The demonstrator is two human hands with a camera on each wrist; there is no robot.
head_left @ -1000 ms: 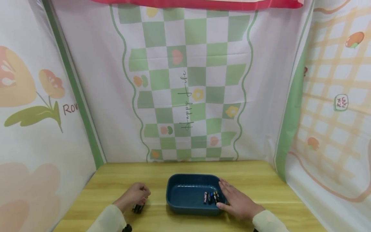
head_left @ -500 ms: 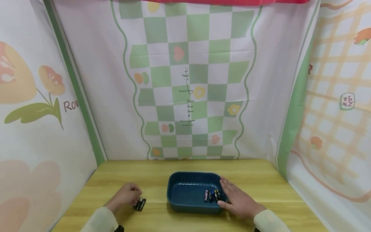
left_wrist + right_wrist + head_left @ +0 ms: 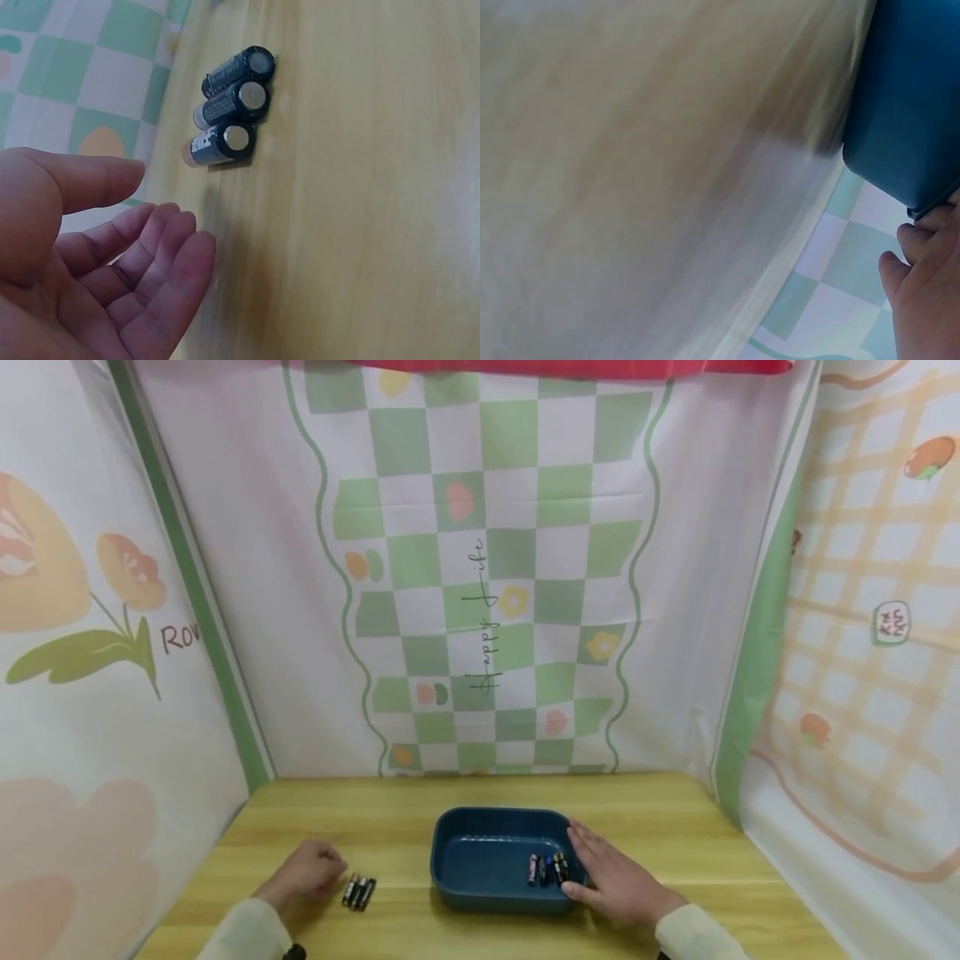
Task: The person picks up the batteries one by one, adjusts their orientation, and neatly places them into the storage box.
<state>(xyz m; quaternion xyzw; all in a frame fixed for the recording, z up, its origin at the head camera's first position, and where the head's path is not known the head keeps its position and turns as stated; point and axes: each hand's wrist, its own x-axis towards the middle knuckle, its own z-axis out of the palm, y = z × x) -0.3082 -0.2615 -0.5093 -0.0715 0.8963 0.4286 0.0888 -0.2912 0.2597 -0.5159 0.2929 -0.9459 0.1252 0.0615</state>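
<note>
Three dark cylindrical batteries (image 3: 359, 892) lie side by side on the table, and the left wrist view shows their flat silver ends (image 3: 253, 95). My left hand (image 3: 309, 870) is just left of them, apart from them, with loosely bent fingers and nothing in its grasp (image 3: 127, 262). A dark blue rectangular bin (image 3: 480, 902) stands to the right, with several batteries (image 3: 547, 870) lying in its right end. My right hand (image 3: 618, 885) rests against the bin's right end, fingers extended along the rim. In the right wrist view, part of this hand (image 3: 930, 277) touches the bin's edge (image 3: 900, 112).
All this stands on a light wooden table (image 3: 405, 810). A checked green-and-white cloth (image 3: 495, 568) hangs behind its far edge, and printed cloths hang at the left and right.
My left hand has drawn back leftward from the three batteries, uncovering them on the table. The right hand has stayed on the bin.
</note>
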